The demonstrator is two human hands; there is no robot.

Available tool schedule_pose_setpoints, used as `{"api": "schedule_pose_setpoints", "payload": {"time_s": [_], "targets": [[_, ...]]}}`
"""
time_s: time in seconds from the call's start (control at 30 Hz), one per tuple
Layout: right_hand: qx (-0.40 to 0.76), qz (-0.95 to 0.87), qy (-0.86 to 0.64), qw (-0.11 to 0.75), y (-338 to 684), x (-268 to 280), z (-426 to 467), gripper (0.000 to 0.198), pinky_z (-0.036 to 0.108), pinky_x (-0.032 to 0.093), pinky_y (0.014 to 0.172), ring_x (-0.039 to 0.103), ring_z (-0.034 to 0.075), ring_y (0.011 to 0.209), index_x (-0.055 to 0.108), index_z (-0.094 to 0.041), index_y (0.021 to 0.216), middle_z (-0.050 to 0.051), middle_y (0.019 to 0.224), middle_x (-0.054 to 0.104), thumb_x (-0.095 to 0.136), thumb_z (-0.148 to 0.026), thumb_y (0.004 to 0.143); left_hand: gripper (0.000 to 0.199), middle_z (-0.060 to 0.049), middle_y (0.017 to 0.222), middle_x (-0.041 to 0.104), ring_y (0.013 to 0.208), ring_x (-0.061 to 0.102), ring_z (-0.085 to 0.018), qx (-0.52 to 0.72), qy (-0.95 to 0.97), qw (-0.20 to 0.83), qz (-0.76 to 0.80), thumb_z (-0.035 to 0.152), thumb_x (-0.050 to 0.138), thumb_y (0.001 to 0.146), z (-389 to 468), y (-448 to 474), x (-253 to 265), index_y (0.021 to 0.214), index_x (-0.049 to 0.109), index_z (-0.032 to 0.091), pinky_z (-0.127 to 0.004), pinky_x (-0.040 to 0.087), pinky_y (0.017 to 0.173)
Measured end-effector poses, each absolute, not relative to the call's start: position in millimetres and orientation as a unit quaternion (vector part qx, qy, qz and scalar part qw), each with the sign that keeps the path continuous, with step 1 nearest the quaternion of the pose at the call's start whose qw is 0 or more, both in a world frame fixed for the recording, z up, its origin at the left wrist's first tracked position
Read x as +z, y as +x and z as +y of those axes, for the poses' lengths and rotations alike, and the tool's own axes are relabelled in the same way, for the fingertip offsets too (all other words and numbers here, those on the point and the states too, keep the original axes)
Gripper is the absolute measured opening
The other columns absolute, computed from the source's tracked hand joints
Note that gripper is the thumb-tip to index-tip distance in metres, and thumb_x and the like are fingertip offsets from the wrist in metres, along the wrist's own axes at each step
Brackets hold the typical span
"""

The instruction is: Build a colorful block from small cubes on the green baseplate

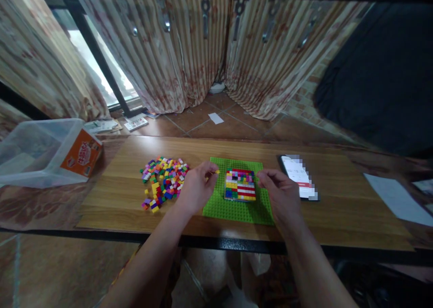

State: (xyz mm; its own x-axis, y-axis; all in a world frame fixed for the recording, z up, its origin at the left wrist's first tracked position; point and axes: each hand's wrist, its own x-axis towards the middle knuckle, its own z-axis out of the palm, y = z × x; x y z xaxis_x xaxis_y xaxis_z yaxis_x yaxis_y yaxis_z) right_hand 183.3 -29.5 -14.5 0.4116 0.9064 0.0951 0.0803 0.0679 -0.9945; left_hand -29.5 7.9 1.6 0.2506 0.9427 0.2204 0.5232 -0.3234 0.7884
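On a green studded baseplate (216, 209) sits a square block built of colourful toy bricks (240, 185), with red and white stripes at its lower right. My left hand (199, 186) is over the plate's left side, thumb and forefinger pinching a small yellow brick (217, 172). To the right of the block, my right hand (282, 191) hovers with its fingertips pressed together; what they hold, if anything, is too small to make out. Loose bricks of many colours (167, 177) lie heaped on the wooden board, left of my left hand.
A phone (299, 177) with a lit, partly blurred screen lies right of the baseplate on the wooden board (341, 209). White paper (395, 197) is at the far right. A clear plastic box (40, 150) with an orange label stands at the left. Curtains (189, 64) hang behind.
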Motion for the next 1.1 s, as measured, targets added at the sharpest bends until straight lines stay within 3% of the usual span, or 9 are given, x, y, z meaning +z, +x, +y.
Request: {"api": "schedule_pose_setpoints", "payload": {"time_s": [0.2,0.47,0.8,1.1], "targets": [[0.405,-0.465,-0.548,0.564,170,-8,-36,0.015,0.031,0.052,0.073,0.065,0.016,0.075,0.073,-0.024,0.085,0.001,0.082,0.073,0.073,-0.035,0.075,0.010,-0.001,0.083,0.068,0.077,0.064,-0.012,0.420,0.699,0.391,0.426,0.013,0.056,0.084,-5,-7,2,0.088,0.063,0.018,-0.025,0.051,0.075],[0.368,-0.551,-0.522,0.536,163,-8,-39,0.010,0.031,0.050,0.077,0.065,0.017,0.083,0.075,-0.027,0.087,0.001,0.089,0.073,0.070,-0.032,0.079,0.012,-0.003,0.090,0.070,0.084,0.067,-0.013,0.431,0.678,0.443,0.397,0.013,0.058,0.084,-8,5,-1,0.094,0.063,0.018,-0.027,0.054,0.078],[0.320,-0.529,-0.569,0.542,185,-6,-36,0.008,0.033,0.050,0.074,0.065,0.018,0.077,0.075,-0.025,0.078,0.001,0.081,0.073,0.072,-0.032,0.075,0.009,-0.002,0.088,0.070,0.079,0.066,-0.013,0.432,0.691,0.392,0.426,0.015,0.057,0.084,-10,14,4,0.089,0.063,0.019,-0.026,0.053,0.077],[0.349,-0.497,-0.638,0.474,209,-17,-34,0.018,0.036,0.051,0.075,0.067,0.020,0.076,0.076,-0.023,0.078,0.003,0.080,0.076,0.075,-0.038,0.070,0.011,-0.003,0.087,0.071,0.066,0.062,-0.013,0.354,0.681,0.317,0.557,0.021,0.058,0.083,-1,5,-2,0.092,0.065,0.019,-0.025,0.047,0.060]]}}
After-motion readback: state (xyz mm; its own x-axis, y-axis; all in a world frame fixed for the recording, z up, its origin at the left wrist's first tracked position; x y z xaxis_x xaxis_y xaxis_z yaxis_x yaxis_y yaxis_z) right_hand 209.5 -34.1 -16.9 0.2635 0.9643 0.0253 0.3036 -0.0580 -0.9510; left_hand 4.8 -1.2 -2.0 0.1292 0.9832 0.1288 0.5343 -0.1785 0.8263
